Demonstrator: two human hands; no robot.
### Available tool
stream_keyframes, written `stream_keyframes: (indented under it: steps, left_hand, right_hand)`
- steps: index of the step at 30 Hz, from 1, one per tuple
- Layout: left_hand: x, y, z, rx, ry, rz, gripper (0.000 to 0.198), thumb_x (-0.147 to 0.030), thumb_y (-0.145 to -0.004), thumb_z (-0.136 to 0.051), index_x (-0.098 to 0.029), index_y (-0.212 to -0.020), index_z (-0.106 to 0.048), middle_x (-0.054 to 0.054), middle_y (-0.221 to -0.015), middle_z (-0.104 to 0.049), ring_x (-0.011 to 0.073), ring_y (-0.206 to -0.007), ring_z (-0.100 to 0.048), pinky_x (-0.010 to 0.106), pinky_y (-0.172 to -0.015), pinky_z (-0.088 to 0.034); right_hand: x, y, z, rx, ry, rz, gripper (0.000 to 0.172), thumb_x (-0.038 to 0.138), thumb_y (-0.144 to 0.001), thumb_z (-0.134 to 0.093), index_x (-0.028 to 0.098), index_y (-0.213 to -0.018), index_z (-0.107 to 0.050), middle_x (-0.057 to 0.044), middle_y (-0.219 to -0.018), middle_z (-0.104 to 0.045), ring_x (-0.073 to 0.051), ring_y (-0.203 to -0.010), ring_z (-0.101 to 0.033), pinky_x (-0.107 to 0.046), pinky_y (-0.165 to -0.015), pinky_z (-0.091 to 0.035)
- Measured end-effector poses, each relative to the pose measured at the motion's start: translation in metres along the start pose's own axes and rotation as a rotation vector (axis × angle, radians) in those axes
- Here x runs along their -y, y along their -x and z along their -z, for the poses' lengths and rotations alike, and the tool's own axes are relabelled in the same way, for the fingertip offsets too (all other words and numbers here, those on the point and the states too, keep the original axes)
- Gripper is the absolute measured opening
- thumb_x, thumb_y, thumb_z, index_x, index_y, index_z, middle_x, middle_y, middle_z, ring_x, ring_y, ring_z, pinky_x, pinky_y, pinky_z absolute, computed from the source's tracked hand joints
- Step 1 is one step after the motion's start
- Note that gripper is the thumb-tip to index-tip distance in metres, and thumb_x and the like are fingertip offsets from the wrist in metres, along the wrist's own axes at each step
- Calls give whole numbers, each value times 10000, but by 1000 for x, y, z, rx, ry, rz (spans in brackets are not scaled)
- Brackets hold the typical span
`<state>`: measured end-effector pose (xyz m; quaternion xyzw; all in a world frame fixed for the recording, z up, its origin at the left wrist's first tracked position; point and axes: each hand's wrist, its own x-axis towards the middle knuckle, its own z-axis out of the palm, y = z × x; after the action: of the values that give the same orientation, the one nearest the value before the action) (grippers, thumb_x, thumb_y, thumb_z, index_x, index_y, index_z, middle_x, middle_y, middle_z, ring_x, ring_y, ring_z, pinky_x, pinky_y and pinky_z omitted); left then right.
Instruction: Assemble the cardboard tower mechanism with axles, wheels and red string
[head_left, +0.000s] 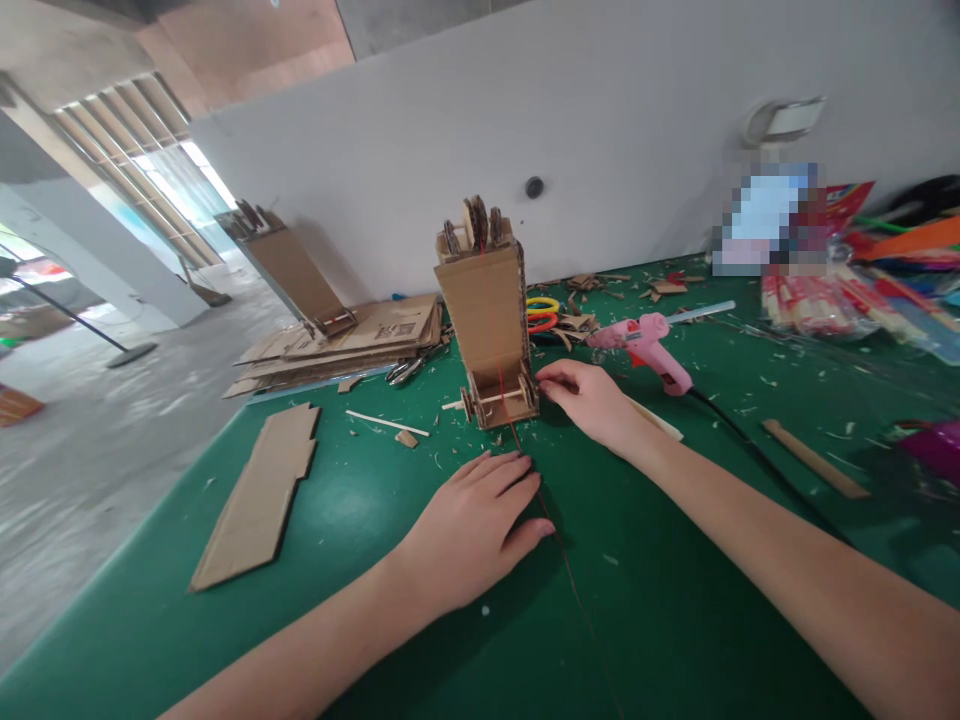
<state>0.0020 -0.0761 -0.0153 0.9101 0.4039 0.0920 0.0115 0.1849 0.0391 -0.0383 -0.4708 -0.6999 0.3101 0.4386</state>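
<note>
Tall brown cardboard model (484, 315) with a thin red thread (513, 432), upright on a glossy green tabletop (360, 625).
Left hand (472, 525): flattened in front of the model, fingers loosely spread over the thread. Right hand (589, 400): fingertips curled at the model's lower right side; whether they grasp anything cannot be told.

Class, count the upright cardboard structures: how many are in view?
2: one cardboard structure beside the right hand, the other structure by the stacked cardboard sheets farther left.
</note>
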Motion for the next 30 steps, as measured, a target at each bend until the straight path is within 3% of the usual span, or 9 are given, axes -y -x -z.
stream_keyframes:
  steps: [19, 30]
  left_hand:
    - [-2, 2, -2, 9, 1, -19, 397, -416, -904, -417, -168, -1192, -530, 91, -1276, -550, 232, -1210, -478, 427, -1021, -397]
    - [-6, 2, -4, 25, -6, -17, 433, -445, -912, -373, -163, -1204, -524, 82, -1305, -531, 217, -1236, -452, 399, -1054, -362]
  right_hand:
    - [5, 2, 2, 26, 108, 15, 160, 225, -814, -507, 193, -855, -658, -45, -884, -700, -168, -780, -625, -304, -729, -459]
    - [-2, -5, 5, 93, 160, 7, 230, 341, -828, -447, 186, -754, -600, 4, -660, -591, -131, -597, -492, -263, -575, -362]
